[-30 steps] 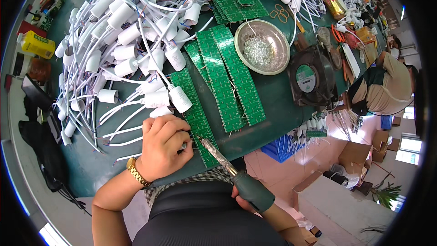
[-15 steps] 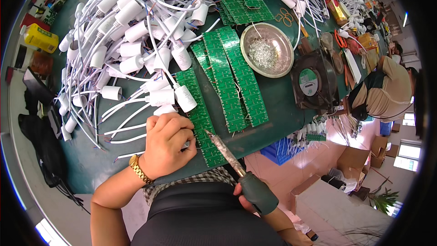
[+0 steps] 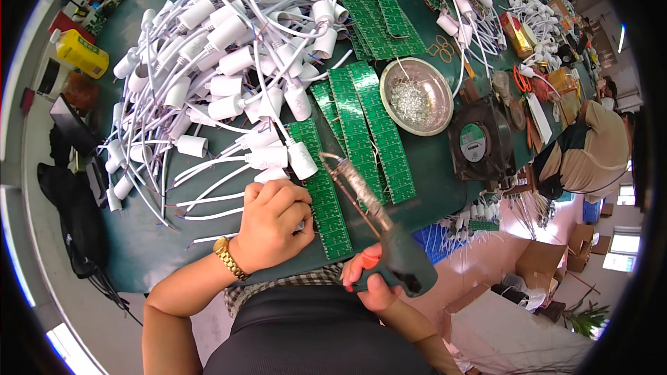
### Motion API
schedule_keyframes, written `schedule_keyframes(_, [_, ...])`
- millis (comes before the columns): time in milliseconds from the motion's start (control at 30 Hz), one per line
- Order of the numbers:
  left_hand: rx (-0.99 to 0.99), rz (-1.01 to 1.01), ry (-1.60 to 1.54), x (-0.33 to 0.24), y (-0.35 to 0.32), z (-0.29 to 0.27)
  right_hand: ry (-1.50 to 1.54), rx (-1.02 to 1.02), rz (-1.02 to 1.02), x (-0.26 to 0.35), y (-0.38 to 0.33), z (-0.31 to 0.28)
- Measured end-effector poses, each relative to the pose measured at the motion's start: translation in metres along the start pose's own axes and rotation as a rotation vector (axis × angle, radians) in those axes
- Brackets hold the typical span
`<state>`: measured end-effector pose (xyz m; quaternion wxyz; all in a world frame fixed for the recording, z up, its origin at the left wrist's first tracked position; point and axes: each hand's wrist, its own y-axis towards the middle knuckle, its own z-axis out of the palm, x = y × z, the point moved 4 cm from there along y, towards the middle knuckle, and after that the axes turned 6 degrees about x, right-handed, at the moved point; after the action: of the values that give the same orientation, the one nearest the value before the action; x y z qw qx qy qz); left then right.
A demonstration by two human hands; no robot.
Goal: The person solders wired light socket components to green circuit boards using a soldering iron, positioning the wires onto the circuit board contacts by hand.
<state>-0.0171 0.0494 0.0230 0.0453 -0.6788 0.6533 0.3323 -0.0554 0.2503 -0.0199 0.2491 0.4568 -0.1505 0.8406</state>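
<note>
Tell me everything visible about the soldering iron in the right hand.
The soldering iron has a chunky dark green handle and a long metal shaft that looks tarnished, ending in a bent tip. The right hand grips the handle near the table's front edge. The shaft slants up and to the left, its tip over the green circuit board strip beside a white cylindrical part; whether it touches is unclear.

light: bright, even | shadows: soft | edges: fisheye bending, black rim | focus: sharp
</note>
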Motion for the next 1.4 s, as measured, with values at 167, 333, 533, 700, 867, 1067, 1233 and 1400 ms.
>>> schedule_keyframes(167, [0.091,0.023,0.051,-0.009,0.001,-0.011,0.079,-0.095,-0.039,-0.006,0.013,0.011])
schedule_keyframes(333, [0.207,-0.107,0.11,-0.011,-0.013,-0.043,0.015,-0.095,-0.044,-0.012,0.011,0.013])
schedule_keyframes(533, [0.52,-0.265,0.226,-0.007,-0.032,-0.042,0.08,-0.112,-0.151,-0.02,0.012,0.012])
schedule_keyframes(700, [0.213,0.015,0.252,-0.006,0.021,-0.054,0.149,-0.202,-0.179,-0.019,0.011,0.011])
schedule_keyframes(867, [0.21,0.11,0.198,0.029,0.041,-0.041,0.114,-0.212,-0.22,-0.021,0.01,0.013])
schedule_keyframes(1067, [-0.114,-0.189,0.421,0.052,0.075,-0.08,0.09,-0.195,-0.246,-0.02,0.01,0.011])
schedule_keyframes(1233, [-0.014,-0.205,0.511,0.083,0.071,-0.082,0.071,-0.18,-0.268,-0.018,0.009,0.013])
schedule_keyframes(1400, [-0.198,-0.41,0.204,0.092,0.072,-0.118,0.088,-0.179,-0.282,-0.02,0.009,0.01])
